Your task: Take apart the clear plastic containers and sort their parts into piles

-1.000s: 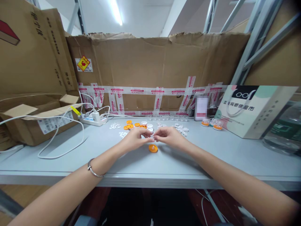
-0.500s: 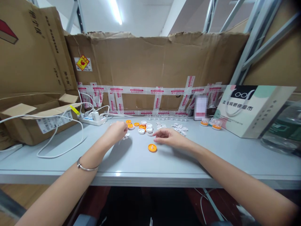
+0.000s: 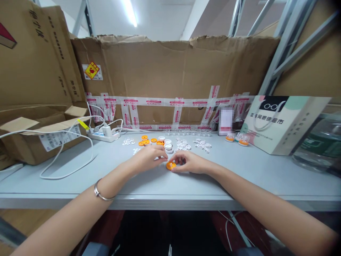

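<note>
Near the middle of the table lies a round orange plastic disc (image 3: 171,166) with a small whitish piece at its centre. The thumb and fingers of my right hand (image 3: 189,162) close on its right side, and the disc rests on the tabletop. Just above its left edge is my left hand (image 3: 150,159), its fingertips pinched together. Whatever they hold, if anything, is too small to make out. Behind both hands sit white round rings (image 3: 168,146) and several orange discs (image 3: 144,138), partly stacked. Small white plastic parts (image 3: 182,144) lie in piles around them.
Clear cups (image 3: 186,132) line the back by a large cardboard box (image 3: 170,71). At right stand orange-based assemblies (image 3: 243,143), a paper bag (image 3: 274,124) and a water bottle (image 3: 317,142). A power strip (image 3: 103,135) and white cable (image 3: 92,156) lie left.
My left hand has moved right from the small white parts to the orange disc. My right hand has come down slightly and taken hold of the disc's edge.
</note>
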`<state>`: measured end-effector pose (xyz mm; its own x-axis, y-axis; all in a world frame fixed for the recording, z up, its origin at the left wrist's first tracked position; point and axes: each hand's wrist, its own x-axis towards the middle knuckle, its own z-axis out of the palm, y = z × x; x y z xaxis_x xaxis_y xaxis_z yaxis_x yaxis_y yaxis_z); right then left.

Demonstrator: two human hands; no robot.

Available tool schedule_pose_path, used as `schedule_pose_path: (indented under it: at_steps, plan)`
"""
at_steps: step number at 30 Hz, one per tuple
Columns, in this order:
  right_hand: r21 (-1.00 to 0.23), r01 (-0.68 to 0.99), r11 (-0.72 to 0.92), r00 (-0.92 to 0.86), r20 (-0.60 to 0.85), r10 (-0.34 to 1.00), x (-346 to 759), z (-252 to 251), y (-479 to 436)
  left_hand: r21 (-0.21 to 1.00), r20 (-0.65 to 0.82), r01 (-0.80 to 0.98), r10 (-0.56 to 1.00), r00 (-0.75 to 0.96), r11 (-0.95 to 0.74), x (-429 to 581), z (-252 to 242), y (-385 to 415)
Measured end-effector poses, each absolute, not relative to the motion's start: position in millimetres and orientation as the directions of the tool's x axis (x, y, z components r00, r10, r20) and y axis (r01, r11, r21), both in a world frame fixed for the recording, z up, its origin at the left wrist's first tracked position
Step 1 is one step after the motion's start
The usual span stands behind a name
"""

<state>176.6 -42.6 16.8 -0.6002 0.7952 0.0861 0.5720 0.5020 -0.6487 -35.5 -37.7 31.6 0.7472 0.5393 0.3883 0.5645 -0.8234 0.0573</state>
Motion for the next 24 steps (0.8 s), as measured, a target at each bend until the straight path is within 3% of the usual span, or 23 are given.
schedule_pose_path:
  at_steps: [3, 9, 14, 19, 24]
  plan:
    - [-0.685, 0.551, 0.477, -0.593, 0.081, 0.801, 175, 17, -43, -0.028, 0.356, 0.498, 0.457, 0.815, -0.867, -23, 27, -42]
    - [-0.722, 0.508, 0.469, -0.613, 0.08, 0.786, 173, 17, -43, -0.355, 0.379, 0.452, 0.316, 0.87, -0.818, -19, 23, -40]
    - [-0.727, 0.503, 0.468, -0.605, 0.091, 0.791, 173, 16, -43, -0.53, 0.355, 0.309, 0.124, 0.926, -0.789, -19, 24, -41]
    - [-0.75, 0.483, 0.451, -0.608, 0.083, 0.79, 172, 17, -45, -0.629, 0.293, 0.245, 0.067, 0.954, -0.737, -21, 28, -45]
    - [-0.761, 0.469, 0.449, -0.621, 0.077, 0.78, 172, 17, -45, -0.622, 0.261, 0.239, 0.09, 0.961, -0.746, -20, 29, -48]
